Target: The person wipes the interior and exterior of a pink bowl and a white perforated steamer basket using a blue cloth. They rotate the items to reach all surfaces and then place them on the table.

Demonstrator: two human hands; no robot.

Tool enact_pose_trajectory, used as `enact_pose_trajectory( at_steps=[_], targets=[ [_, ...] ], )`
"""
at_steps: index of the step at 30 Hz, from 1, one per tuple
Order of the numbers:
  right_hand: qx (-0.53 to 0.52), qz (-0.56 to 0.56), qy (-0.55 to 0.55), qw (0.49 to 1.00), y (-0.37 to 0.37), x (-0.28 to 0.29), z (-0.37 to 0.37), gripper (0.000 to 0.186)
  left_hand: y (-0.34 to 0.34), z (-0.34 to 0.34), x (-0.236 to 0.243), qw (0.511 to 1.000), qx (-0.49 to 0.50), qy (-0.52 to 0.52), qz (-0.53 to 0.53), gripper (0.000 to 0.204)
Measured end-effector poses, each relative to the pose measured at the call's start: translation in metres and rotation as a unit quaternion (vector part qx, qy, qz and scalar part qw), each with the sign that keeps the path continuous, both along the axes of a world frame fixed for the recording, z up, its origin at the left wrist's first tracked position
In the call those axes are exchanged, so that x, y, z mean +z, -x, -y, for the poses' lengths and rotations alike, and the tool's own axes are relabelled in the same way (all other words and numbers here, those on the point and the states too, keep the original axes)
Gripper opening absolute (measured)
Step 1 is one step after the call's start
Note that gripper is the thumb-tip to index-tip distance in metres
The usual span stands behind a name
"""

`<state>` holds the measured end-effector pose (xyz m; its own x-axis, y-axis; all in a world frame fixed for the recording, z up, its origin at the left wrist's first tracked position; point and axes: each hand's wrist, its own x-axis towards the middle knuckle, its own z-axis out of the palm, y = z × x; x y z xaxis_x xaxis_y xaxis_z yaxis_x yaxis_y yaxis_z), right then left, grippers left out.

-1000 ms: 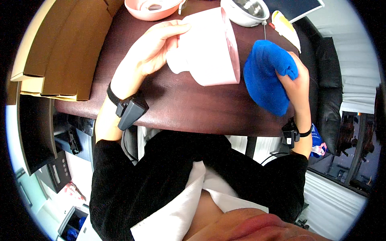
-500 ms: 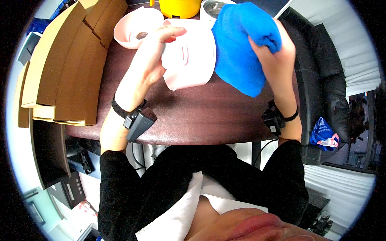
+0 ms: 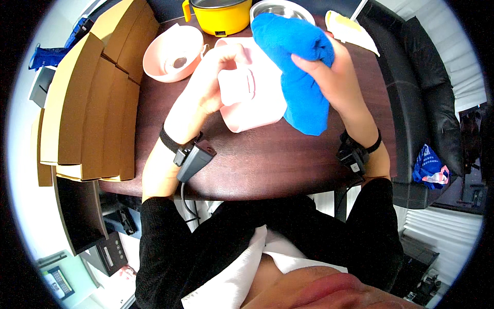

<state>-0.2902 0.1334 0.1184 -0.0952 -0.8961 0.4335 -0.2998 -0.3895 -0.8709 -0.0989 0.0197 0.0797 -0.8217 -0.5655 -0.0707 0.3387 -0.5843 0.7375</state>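
My left hand [image 3: 213, 74] is closed on a pale pink plastic container [image 3: 257, 113], holding it tilted above the brown table. A whitish, squarish part with a slot-like loop faces me on the container's left side. Bunched in my right hand [image 3: 342, 82] is a blue cloth [image 3: 306, 105], which hangs down along the container's right side. The cloth overlaps the container's edge; whether it presses on the plastic I cannot tell. Beyond my left hand sits a pink bowl [image 3: 157, 56] with a dark round spot inside.
At the far edge stand a yellow pot [image 3: 221, 19] and a steel bowl [image 3: 283, 9] with a white outside. A white and yellow cloth-like item [image 3: 352, 33] lies at the far right. Cardboard boxes [image 3: 72, 118] line the left side; a black sofa [image 3: 411, 92] is right of the table [image 3: 247, 165].
My right hand has moved left with the blue cloth, closer over the container. The left hand keeps its hold. The view has shifted, showing more of the far table edge.
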Motion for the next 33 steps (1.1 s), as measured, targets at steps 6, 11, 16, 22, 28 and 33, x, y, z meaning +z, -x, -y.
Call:
enact_pose_trajectory(
  at_steps=[6, 11, 16, 22, 28, 33],
  targets=[
    [-0.109, 0.059, -0.005, 0.992, 0.013, 0.007, -0.004, 0.031, -0.010, -0.003, 0.013, 0.994, 0.047, 0.045, 0.088, 0.019],
    [-0.140, 0.083, 0.055, 0.985, 0.040, 0.012, -0.004, 0.028, -0.009, -0.020, 0.022, 0.990, 0.024, 0.090, 0.108, 0.031],
    [-0.108, -0.179, 0.087, 0.974, 0.031, -0.003, 0.006, 0.038, -0.001, -0.021, 0.011, 0.988, -0.028, 0.091, 0.122, 0.030],
    [0.019, -0.219, 0.128, 0.967, 0.018, -0.028, 0.027, 0.052, -0.002, -0.023, 0.006, 0.984, 0.007, 0.144, 0.107, 0.027],
    [0.054, -0.285, 0.175, 0.941, 0.015, -0.023, 0.016, 0.053, -0.004, -0.016, -0.004, 0.984, 0.018, 0.159, 0.082, 0.020],
    [0.077, -0.331, 0.200, 0.919, 0.009, -0.024, -0.010, 0.043, -0.001, -0.020, -0.001, 0.989, 0.034, 0.119, 0.078, 0.018]
  ],
)
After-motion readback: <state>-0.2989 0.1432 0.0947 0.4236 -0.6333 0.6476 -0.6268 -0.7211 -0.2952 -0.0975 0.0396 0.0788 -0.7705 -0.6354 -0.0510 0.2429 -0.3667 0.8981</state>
